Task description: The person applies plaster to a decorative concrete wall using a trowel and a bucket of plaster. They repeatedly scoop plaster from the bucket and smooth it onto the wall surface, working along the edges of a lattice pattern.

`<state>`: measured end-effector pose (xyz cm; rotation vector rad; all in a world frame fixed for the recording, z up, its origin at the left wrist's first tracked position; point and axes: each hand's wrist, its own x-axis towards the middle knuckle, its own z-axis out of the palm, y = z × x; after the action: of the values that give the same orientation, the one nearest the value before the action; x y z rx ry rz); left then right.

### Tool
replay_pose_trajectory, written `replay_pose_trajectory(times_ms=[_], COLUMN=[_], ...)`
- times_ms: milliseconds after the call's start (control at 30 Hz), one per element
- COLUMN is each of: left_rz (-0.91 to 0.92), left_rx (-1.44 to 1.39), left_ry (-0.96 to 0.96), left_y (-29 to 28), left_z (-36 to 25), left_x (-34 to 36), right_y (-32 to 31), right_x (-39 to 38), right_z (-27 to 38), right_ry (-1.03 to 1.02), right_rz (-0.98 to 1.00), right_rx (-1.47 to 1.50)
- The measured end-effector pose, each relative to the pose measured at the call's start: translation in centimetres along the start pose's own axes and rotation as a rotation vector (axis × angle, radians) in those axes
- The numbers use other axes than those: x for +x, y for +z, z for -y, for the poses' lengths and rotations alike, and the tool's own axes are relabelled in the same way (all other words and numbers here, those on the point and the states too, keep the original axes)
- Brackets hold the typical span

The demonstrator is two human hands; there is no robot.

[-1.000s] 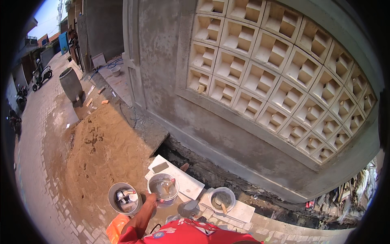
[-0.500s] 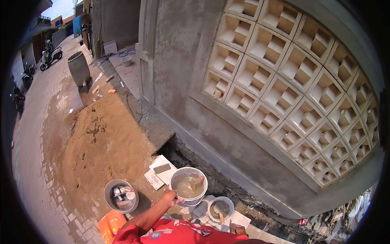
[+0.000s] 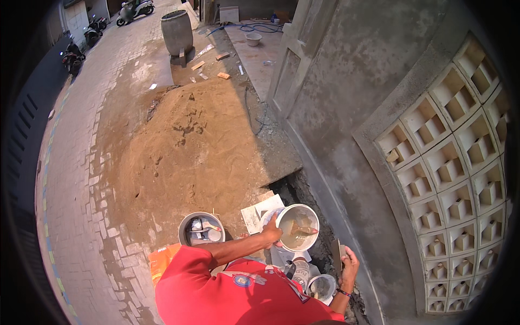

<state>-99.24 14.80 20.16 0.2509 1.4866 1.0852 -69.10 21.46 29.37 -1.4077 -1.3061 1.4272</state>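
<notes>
My left hand (image 3: 273, 233) grips the rim of a white bucket (image 3: 281, 245), which is tilted and holds murky water. A brush (image 3: 306, 231) with a reddish handle end rests in that water. At the right, near the wall base, my right hand (image 3: 350, 265) is closed on a thin, flat grey-brown piece (image 3: 341, 255), seen nearly edge-on; its kind cannot be made out. Below, between my arms, stands a smaller whitish bucket (image 3: 323, 286) with grey material inside. White boards (image 3: 252, 219) lie on the ground just left of the water bucket.
A grey bucket (image 3: 184, 234) with several tools stands left, beside an orange bag (image 3: 162, 260). Ahead rises a sand pile (image 3: 200, 141). The plastered wall (image 3: 346, 124) with vent blocks (image 3: 449, 168) fills the right. An open trench (image 3: 290, 187) runs along its base.
My view has swung left. The water bucket is now tilted in my left hand. My right hand has risen beside the wall, holding the flat piece.
</notes>
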Motion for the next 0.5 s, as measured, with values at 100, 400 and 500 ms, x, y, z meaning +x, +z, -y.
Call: replay_pose_trajectory(times_ms=[100,400,500], left_rz=[-0.045,0.014,0.007], left_rx=[0.024,-0.091,-0.068], left_ry=[0.037,0.025,0.072], left_y=[-2.0,-5.6,-4.6], left_z=[-1.6,-6.8,-5.4], left_x=[0.3,-1.7,-0.9], right_y=[7.0,19.4,22.0], right_x=[2.3,8.5,9.8], right_z=[5.4,9.6,5.6], right_ry=[-0.051,-0.503,-0.639], right_rz=[0.231,0.678,0.736], right_rx=[-0.086,-0.845,-0.905])
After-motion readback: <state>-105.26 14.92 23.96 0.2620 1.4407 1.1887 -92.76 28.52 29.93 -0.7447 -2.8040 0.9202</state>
